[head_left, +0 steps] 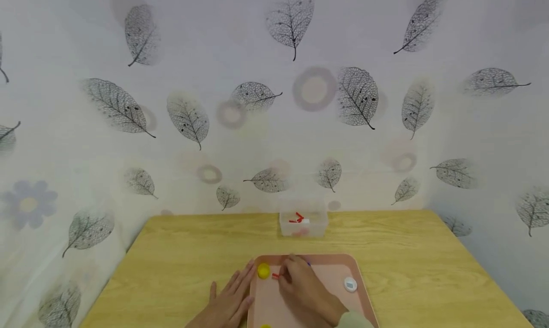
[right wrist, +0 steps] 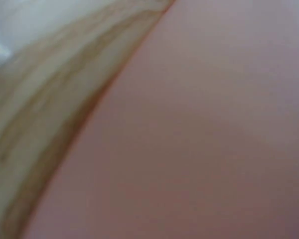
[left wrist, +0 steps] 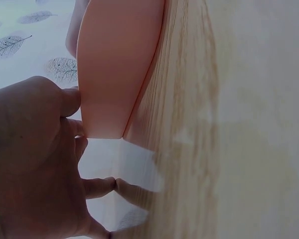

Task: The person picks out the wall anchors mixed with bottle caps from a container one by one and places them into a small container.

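Note:
A pink tray lies on the wooden table, its side wall also close up in the left wrist view. My left hand rests at the tray's left edge with fingers spread and fairly straight, touching the rim. Over the tray, my right hand has its fingers curled down and pinches a small red strip, one end showing left of the fingertips. Close by sits a yellow round piece. A bit of something blue shows behind the right hand. The right wrist view has only tray and table.
A clear plastic box with several red pieces and a white one stands behind the tray, near the wall. A white round device with a grey display lies at the tray's right side. Another yellow piece is cut off at the bottom edge.

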Available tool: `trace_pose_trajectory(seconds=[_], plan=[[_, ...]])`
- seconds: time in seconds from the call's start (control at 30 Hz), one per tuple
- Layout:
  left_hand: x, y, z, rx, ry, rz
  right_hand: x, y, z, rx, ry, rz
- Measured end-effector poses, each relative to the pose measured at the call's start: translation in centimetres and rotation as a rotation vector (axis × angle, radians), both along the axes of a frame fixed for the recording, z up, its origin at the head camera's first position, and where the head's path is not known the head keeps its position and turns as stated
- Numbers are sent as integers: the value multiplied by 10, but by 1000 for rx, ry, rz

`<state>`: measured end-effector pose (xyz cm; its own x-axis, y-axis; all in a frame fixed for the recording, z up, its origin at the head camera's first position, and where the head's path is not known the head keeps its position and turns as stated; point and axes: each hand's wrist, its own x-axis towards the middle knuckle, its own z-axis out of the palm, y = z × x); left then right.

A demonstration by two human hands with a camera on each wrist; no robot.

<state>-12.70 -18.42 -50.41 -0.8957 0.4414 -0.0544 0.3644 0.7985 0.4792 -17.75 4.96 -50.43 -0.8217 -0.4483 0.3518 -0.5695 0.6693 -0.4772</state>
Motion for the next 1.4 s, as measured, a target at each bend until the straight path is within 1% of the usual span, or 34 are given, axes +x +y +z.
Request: trace_pose_trajectory(seconds=[0.1,0.17,0.33,0.47,0.57,0.73,0.87,0.97,1.03,1.17,1.23,1.4], plan=[[1,0,1,11,0,-7,0,3,3,-32,-8,-2],[1,0,1,4,-3,-7,0,5,6,-56,-36,3],[1,1,1,-2,-8,-1,1,11,9,-87,-56,16],[1,1,1,5,-35,5,1,15,11,-100,-38,15],[1,1,-1,6,-31,2,2,20,12,-104,-30,9],[1,1,-2,11,-18,-1,4,27,16,-155,-39,16],[0,2,-2,-1,-38,14,3,32,21,-177,5,15],[1,1,-1,-3,-49,19,2,34,26,-173,16,9],[2,1,0,9,-45,20,2,34,30,-170,5,2],[2,0,2,15,-24,14,-1,36,42,-200,-20,-6],[2,0,3,15,-32,12,-3,38,47,-218,-21,-16],[2,1,2,18,-41,4,-11,46,56,-241,34,-31]])
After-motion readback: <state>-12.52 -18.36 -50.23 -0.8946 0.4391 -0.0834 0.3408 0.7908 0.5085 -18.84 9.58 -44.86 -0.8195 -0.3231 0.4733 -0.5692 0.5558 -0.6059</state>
